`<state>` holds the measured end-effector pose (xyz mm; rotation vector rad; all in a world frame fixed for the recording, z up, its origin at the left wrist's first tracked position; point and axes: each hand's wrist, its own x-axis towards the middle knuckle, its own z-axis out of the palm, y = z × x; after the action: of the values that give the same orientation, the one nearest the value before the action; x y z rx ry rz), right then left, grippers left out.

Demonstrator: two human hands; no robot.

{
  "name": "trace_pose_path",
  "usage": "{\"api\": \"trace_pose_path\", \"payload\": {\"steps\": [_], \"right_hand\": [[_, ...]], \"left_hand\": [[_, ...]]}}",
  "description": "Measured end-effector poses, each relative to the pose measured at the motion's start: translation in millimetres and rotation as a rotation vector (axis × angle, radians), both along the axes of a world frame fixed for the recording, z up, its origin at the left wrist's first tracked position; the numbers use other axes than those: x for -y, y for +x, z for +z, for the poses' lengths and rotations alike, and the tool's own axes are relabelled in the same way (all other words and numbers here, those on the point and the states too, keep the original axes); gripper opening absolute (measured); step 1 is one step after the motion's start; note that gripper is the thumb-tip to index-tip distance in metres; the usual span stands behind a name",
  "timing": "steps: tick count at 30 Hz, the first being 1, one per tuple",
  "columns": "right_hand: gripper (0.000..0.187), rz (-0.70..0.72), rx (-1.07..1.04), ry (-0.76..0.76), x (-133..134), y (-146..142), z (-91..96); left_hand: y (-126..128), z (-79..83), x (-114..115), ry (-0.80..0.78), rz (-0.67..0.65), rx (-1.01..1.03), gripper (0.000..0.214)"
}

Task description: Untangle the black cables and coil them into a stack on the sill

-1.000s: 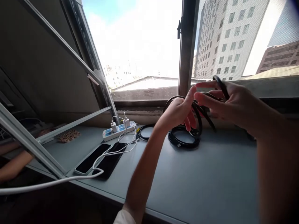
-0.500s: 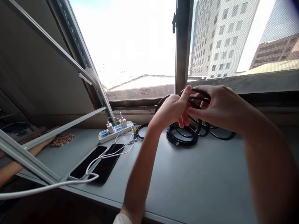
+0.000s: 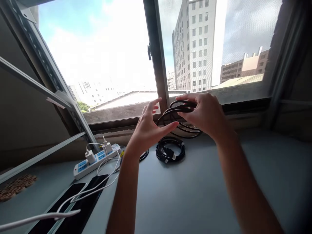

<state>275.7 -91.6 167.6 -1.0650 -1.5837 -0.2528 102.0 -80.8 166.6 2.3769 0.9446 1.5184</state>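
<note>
A loosely coiled black cable (image 3: 187, 130) hangs above the back of the grey desk, near the window sill. Its loops are pinched between the thumb and fingers of my right hand (image 3: 204, 113). To the left of the loops, my left hand (image 3: 148, 126) is open, thumb and fingers spread, its thumb tip close to the cable; whether it touches cannot be made out. Below both hands, a second black cable (image 3: 159, 155), wound into a neat ring with its plugs showing, lies on the desk. Part of another black cable (image 3: 144, 156) shows behind my left forearm.
At the left, a white power strip (image 3: 97, 162) holds two white chargers. Two phones (image 3: 80, 208) lie near the desk's front edge, crossed by white charging cables (image 3: 97, 188). A metal shelf frame (image 3: 60, 78) slants on the left. A brown mat (image 3: 18, 188) sits beyond it.
My left hand has let go of the black cable and spread open, while my right hand keeps its loops. The view has turned right, and a person's arm at the left has left the picture.
</note>
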Motion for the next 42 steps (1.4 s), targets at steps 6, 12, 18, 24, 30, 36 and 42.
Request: {"api": "trace_pose_path", "payload": {"steps": [6,12,18,24,30,36,42], "right_hand": [[0.029,0.18,0.195,0.104,23,-24,3.7],[0.021,0.329,0.018,0.15,13,-25,-0.6],[0.019,0.383,-0.1,0.126,-6,-21,-3.9],[0.015,0.576,-0.374,-0.027,-19,-32,-6.1],[0.028,0.79,-0.509,-0.279,-1,-27,0.9],[0.032,1.016,-0.521,-0.421,22,-29,6.1],[0.028,0.976,-0.692,-0.18,27,-39,4.2]], "left_hand": [[13,-9.1,-30,0.039,-0.025,0.127,0.037],[6,-1.7,-21,0.05,0.098,0.346,0.025],[3,0.8,-23,-0.199,0.048,0.548,0.041],[16,3.5,-10,-0.39,-0.228,0.818,0.049],[29,-7.8,-14,-0.414,-0.305,0.866,0.045],[38,-27.0,-33,-0.566,-0.385,0.645,0.031],[48,-32.7,-30,-0.657,-0.346,0.532,0.023]]}}
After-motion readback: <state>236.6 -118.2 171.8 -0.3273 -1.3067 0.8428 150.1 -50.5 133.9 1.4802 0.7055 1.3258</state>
